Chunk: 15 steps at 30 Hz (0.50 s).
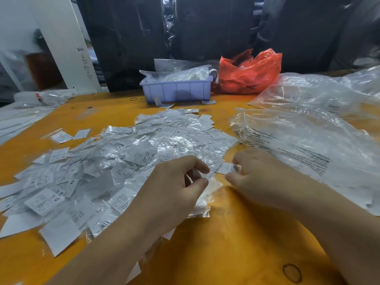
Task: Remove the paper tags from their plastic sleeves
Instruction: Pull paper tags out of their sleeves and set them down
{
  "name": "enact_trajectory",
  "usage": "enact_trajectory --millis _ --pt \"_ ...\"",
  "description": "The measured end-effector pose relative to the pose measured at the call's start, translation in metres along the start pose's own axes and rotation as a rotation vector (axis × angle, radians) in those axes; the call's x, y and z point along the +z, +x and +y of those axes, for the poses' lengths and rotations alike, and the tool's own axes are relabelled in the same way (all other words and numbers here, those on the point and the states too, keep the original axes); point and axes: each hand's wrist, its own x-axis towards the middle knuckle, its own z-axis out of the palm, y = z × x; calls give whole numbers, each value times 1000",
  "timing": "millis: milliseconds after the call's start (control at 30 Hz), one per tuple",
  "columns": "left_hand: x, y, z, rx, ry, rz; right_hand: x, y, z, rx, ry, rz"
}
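Purple bin (176, 91) stuffed with clear bags, red bag (249, 73) beside it, left hand (174, 188) pinching a plastic sleeve (207, 188), right hand (265, 177) pinching a paper tag (226, 168) just beside it.

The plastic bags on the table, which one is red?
The crumpled red bag at the back of the table, just right of the lavender bin. The big bags on the right side are clear plastic, one with black print.
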Motion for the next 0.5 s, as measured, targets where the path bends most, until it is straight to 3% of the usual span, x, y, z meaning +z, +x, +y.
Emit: enact_trajectory --millis 267,500 --pt "0 0 -1 -2 7 7 -1 2 -1 -53 -16 113" --pt "0 0 -1 -8 15 14 -4 -2 -2 -51 66 104"
